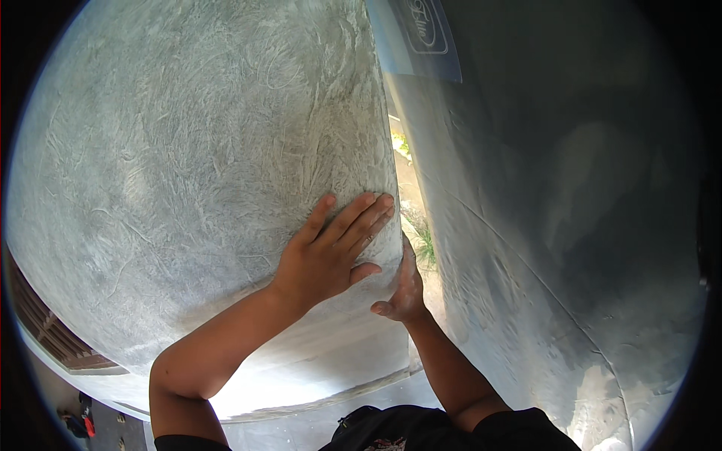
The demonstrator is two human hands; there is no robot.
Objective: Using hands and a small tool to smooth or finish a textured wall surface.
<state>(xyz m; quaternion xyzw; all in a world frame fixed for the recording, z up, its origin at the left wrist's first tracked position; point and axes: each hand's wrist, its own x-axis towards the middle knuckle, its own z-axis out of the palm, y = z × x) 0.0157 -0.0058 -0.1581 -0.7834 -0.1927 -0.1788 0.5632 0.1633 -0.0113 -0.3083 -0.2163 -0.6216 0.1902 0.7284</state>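
Note:
A rough, grey plastered wall (188,135) fills the left and middle of the view, with swirling marks on its surface and a long upright edge. My left hand (323,252) lies flat on this wall beside the edge, its fingers spread and pointing up and to the right. At the edge just below, my right hand (406,289) rests against the corner, holding nothing that shows. Its thumb reaches over the near face while the fingers stretch up along the side, partly hidden by the edge. Pale grey residue covers parts of the right hand.
To the right stands another smooth grey surface (541,225) with a long thin line across it. Daylight and green plants (426,244) show through the narrow gap. A blue printed sheet (414,45) hangs at the top. Brown slats (56,331) appear at lower left.

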